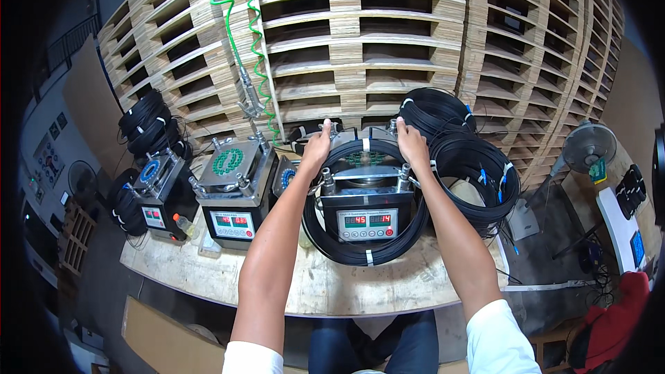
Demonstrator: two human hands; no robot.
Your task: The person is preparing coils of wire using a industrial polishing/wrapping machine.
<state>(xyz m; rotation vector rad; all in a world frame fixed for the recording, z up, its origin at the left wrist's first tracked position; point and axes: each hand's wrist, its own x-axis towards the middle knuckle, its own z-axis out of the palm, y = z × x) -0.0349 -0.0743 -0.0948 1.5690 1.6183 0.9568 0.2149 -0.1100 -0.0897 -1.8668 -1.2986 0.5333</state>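
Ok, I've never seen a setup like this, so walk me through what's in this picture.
This is one view from a camera worn on a person's head, looking down at their own bare arms. The left hand and right hand each grip the far side of a big black cable coil that rings a grey box-shaped machine with a red number display on a pale wooden worktable. A similar machine topped with a green disc stands left. More black cable coils lie right; stacked wooden pallets rise behind.

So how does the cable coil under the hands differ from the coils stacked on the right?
The cable coil under the left hand and right hand is a single ring looped around the middle machine. The stacked coils lie loose in a heap beside that machine, untouched. All are black with white ties.
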